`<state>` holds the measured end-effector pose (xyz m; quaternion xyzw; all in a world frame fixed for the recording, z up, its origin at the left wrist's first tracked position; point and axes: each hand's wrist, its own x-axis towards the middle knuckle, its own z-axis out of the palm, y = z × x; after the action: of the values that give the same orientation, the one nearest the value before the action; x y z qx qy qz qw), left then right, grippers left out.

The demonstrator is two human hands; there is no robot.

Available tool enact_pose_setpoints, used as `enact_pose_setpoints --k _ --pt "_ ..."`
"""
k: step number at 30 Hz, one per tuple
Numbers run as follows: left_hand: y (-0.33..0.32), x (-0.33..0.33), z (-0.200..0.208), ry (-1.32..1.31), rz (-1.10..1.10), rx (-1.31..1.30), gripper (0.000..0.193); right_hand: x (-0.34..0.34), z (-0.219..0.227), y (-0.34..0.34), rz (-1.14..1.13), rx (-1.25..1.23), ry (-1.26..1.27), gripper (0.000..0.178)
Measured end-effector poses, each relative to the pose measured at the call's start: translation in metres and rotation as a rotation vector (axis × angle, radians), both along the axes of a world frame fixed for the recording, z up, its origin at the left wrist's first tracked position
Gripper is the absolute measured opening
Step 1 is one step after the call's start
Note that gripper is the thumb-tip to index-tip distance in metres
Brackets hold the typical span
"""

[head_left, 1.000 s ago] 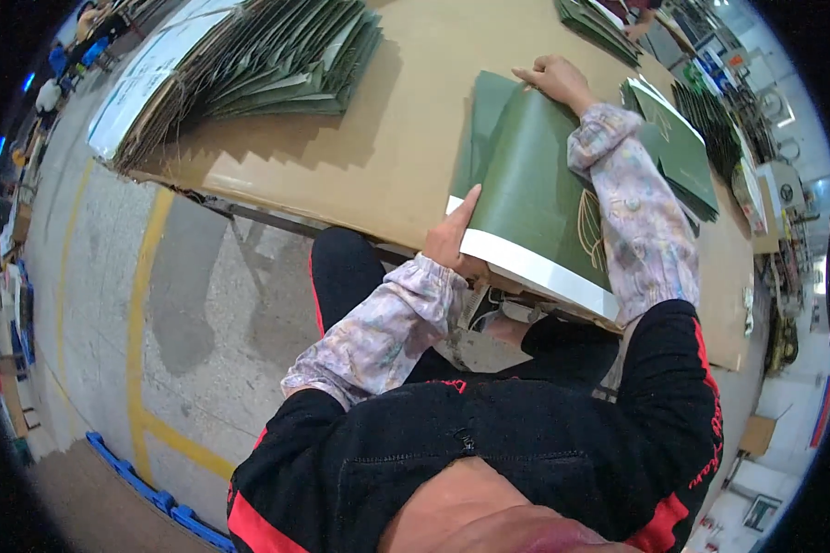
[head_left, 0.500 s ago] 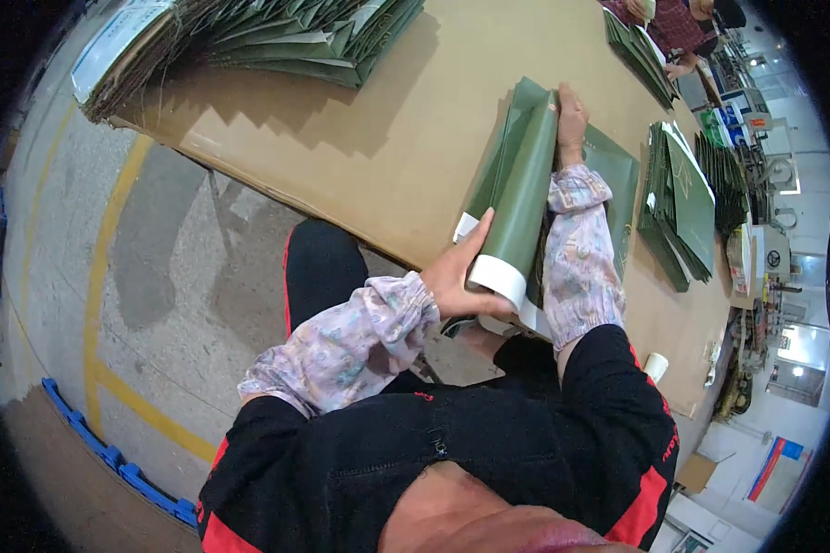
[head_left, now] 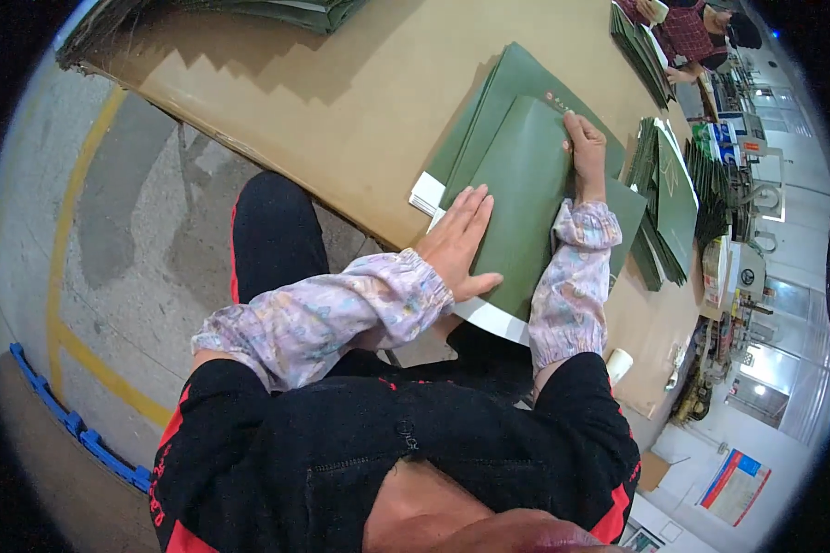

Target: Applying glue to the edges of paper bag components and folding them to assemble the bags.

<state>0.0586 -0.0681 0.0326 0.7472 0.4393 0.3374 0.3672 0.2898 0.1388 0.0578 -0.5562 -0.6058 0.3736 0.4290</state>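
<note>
A flat green paper bag (head_left: 523, 189) with a white strip along its near end lies before me, on top of other green bags (head_left: 510, 76) at the table's near edge. My left hand (head_left: 458, 241) rests flat on its near left part, fingers stretched and thumb apart. At the far right edge, my right hand (head_left: 587, 155) is closed on the bag, pinching it between thumb and fingers. That edge is lifted and curves a little. White ends (head_left: 426, 194) of the bags underneath stick out to the left of my left hand.
Folded green bags (head_left: 295, 11) are piled at the far left of the tan table (head_left: 341, 120). More bags (head_left: 666, 198) stand fanned out to the right. A white roll (head_left: 620, 365) lies near the right edge. Across the table sits another person (head_left: 687, 37) with green bags.
The bag was rolled up into a curve between my hands; now it is spread nearly flat. My left hand has moved from gripping its near end to lying on top. The view has shifted.
</note>
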Motion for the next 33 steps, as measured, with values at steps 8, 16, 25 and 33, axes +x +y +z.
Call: enact_pose_setpoints --k 8,16,25,33 --pt "0.041 0.03 -0.015 -0.15 0.183 -0.024 0.106 -0.048 0.046 -0.034 0.224 0.221 -0.421 0.028" --pt "0.07 0.041 0.01 -0.333 0.231 -0.355 0.089 -0.071 0.029 -0.056 0.158 0.303 -0.087 0.027" --pt "0.084 0.053 -0.013 -0.207 0.321 -0.322 0.06 -0.097 -0.011 -0.047 0.106 0.352 0.048 0.027" --pt "0.026 0.094 -0.068 -0.258 0.129 -0.164 0.087 -0.02 -0.053 -0.008 -0.126 0.207 0.572 0.046"
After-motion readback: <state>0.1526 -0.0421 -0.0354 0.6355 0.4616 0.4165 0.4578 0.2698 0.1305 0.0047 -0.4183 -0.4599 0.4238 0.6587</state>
